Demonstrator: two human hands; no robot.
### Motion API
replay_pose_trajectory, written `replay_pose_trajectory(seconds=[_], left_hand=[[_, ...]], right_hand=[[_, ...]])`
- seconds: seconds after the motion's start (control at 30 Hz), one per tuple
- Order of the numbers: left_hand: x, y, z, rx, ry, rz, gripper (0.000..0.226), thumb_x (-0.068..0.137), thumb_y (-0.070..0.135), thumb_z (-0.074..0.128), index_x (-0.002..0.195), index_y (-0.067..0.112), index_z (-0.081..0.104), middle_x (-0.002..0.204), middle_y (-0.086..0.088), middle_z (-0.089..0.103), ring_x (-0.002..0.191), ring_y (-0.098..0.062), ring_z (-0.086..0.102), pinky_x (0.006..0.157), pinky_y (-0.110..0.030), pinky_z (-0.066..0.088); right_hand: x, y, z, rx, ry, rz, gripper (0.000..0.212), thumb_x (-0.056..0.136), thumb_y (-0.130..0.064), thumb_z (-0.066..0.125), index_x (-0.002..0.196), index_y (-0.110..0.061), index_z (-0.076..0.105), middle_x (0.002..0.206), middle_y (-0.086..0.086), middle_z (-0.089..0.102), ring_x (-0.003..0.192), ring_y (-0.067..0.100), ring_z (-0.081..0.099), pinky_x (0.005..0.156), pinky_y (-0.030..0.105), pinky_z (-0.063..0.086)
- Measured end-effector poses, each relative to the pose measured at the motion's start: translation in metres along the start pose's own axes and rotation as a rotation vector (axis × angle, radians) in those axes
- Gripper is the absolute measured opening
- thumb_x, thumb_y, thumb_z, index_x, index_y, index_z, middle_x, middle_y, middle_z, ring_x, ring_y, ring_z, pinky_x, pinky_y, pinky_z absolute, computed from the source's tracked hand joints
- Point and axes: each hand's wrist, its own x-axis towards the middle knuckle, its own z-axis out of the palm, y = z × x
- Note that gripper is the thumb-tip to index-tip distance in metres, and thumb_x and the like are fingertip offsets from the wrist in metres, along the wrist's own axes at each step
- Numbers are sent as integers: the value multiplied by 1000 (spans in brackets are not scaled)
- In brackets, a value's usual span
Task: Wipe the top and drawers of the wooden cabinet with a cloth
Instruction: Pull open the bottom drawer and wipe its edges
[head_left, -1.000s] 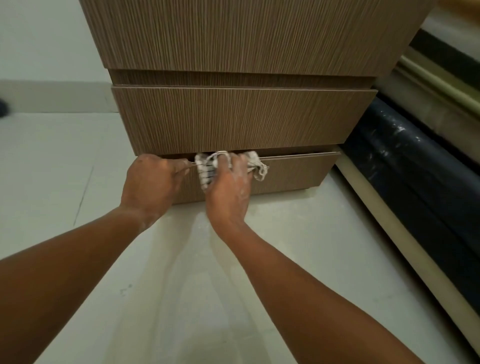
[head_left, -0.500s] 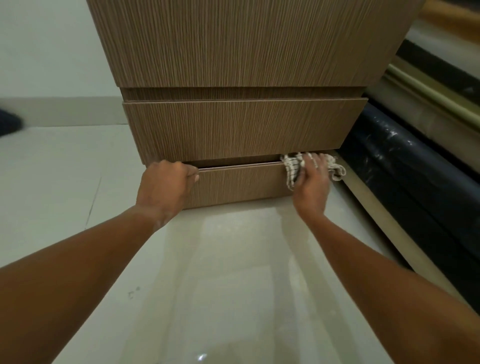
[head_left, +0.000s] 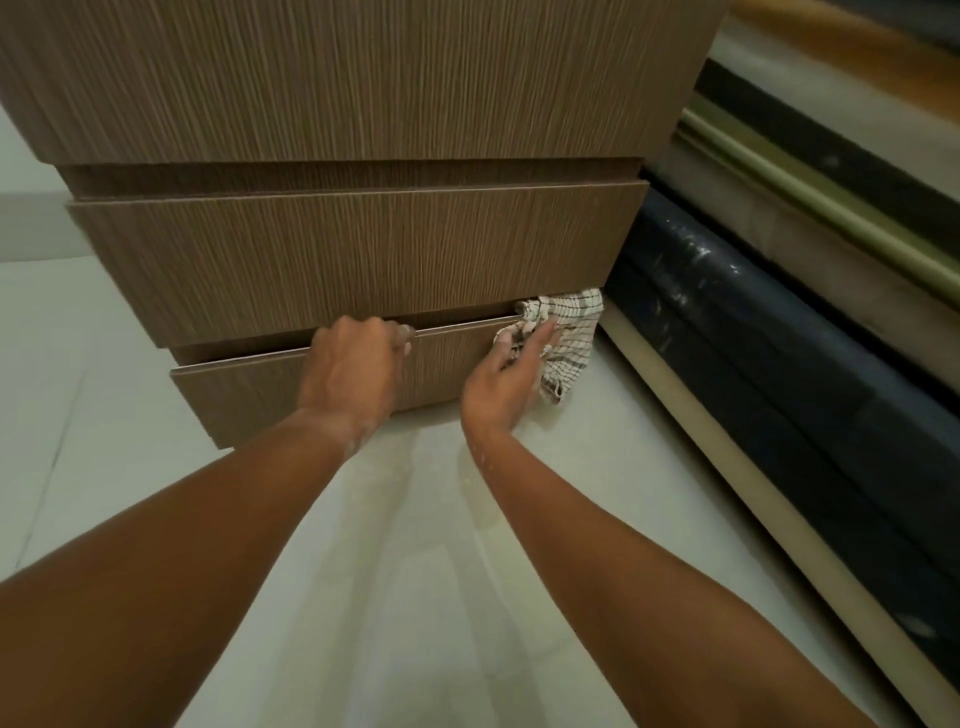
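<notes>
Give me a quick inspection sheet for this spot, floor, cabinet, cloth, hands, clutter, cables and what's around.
Surface: pale glossy floor, bare near the cabinet.
Job's things: wooden cabinet; bottom drawer pulled slightly out; checked cloth at its right end.
Clutter: nothing seen.
Grippers: left hand grips the drawer's top edge; right hand presses the cloth.
Cables: nothing seen.
Surroundings: dark rolls lie to the right.

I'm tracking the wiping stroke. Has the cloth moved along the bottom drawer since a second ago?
Yes. The cloth in the right hand went from mid-drawer to the bottom drawer's right end.
</notes>
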Motion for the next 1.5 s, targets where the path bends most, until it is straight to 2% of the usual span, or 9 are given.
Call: replay_pose_trajectory(seconds=[0.2,0.33,0.5,0.7,0.8,0.9,1.03,1.2,1.5], left_hand=[[-1,-4,5,32,41,35,22,101,16,56,111,13,75,90,-11,77,81,-32,72,75,-47,57],[0,-1,4,18,47,22,22,101,14,55,108,10,76,86,-14,77,78,-34,72,72,-48,58],[0,5,1,113,8,27,20,100,15,58,108,8,74,85,-13,76,76,-33,72,70,-48,59],[4,14,0,142,-20,-2,29,103,32,50,109,19,75,84,-5,75,74,-25,71,67,-36,55],[6,16,5,17,-52,-31,28,102,30,52,117,19,73,102,-4,77,90,-24,72,81,-38,57],[10,17,4,-195,-51,-118,26,101,21,55,120,15,71,117,-1,73,106,-18,69,99,-32,50],[15,12,0,-208,-54,-122,24,100,20,58,118,14,73,114,-2,74,101,-16,69,98,-32,51],[14,9,5,-222,-20,-107,23,100,19,59,117,15,73,114,-2,74,105,-16,69,101,-29,47],[11,8,8,-237,-14,-88,25,100,18,57,121,14,71,118,-3,72,110,-16,67,98,-23,45]], right_hand=[[79,-7,-49,-55,-21,3,52,108,-43,30,158,-35,19,161,1,33,145,22,34,113,41,29],[110,-10,-73,115,-15,169,35,106,-45,38,114,-26,66,103,-2,68,91,10,63,83,31,52],[118,-7,-96,486,168,491,31,105,-40,46,115,-15,61,111,8,71,88,20,69,83,38,60],[49,-28,-72,441,222,383,34,106,-45,38,101,-22,63,80,-3,64,71,10,62,69,34,57],[4,-30,-38,365,77,350,42,106,-46,37,134,-24,59,116,5,66,89,10,63,75,31,55],[-26,-33,-6,312,-115,351,51,108,-50,22,158,-42,17,167,2,18,149,25,28,119,48,29],[-15,-26,3,245,-112,419,53,109,-43,12,156,-43,-12,168,0,-17,155,29,-8,122,54,0],[39,-11,-12,192,75,418,54,111,-35,12,160,-29,-8,169,6,-10,155,30,1,122,49,1],[17,0,-23,80,60,513,43,109,-29,33,146,-14,49,145,15,53,126,36,53,96,35,42]])
